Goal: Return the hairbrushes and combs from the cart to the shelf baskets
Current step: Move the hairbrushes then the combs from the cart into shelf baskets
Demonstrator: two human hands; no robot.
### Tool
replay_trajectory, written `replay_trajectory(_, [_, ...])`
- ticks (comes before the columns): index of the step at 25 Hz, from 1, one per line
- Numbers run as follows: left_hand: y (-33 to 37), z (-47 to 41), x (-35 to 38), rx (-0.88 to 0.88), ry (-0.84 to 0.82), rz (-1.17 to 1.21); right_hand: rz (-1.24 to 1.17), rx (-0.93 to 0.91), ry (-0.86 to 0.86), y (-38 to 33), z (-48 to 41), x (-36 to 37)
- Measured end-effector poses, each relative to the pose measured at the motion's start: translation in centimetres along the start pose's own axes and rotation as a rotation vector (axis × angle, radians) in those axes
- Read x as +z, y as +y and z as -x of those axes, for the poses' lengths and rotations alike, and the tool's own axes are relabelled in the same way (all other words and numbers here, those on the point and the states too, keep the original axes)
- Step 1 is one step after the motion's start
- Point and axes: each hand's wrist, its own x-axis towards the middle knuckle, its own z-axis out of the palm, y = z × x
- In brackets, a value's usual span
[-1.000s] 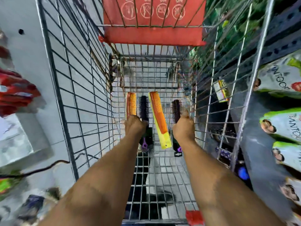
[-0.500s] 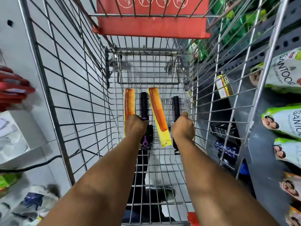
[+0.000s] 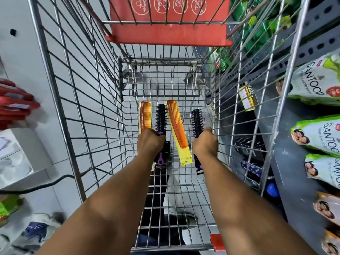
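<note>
Left hand (image 3: 150, 142) closed over the handle of one round black brush (image 3: 161, 119) and the base of an orange comb (image 3: 145, 115). Right hand (image 3: 205, 142) gripping a second round brush (image 3: 197, 121). Loose packaged comb (image 3: 178, 129) lies between them on the wire cart (image 3: 77, 107) floor.

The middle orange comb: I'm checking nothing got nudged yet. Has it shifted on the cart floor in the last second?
No. The middle orange comb lies on the same wires of the cart floor, between the two round brushes.
</note>
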Motion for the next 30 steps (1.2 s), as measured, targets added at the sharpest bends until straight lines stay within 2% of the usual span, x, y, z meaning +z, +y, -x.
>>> replay_trajectory(7, [0.5,1.8,-1.7,0.1,0.116,0.128,0.012,-0.137,-0.015,1.3,1.4,-1.0])
replay_trajectory(11, [-0.3,2.4,-1.9,0.137,0.123,0.105,0.029,-0.225,-0.025,2.2,1.4,0.3])
replay_trajectory(14, [-1.4,2.8,-1.0,0.117,0.117,0.074,0.026,-0.149,-0.046,1.8,1.1,0.5])
replay_trajectory(20, [-2.3,2.3,0.4,0.113,0.108,0.095,-0.001,-0.157,-0.105,2.2,-0.8,1.2])
replay_trajectory(25, [-2.4,1.5,0.8,0.117,0.1,0.071,-0.04,-0.203,-0.014,1.8,-1.3,1.6])
replay_trajectory(30, [-2.3,1.8,0.5,0.102,0.099,0.099,-0.108,-0.131,0.019,1.5,0.1,0.5])
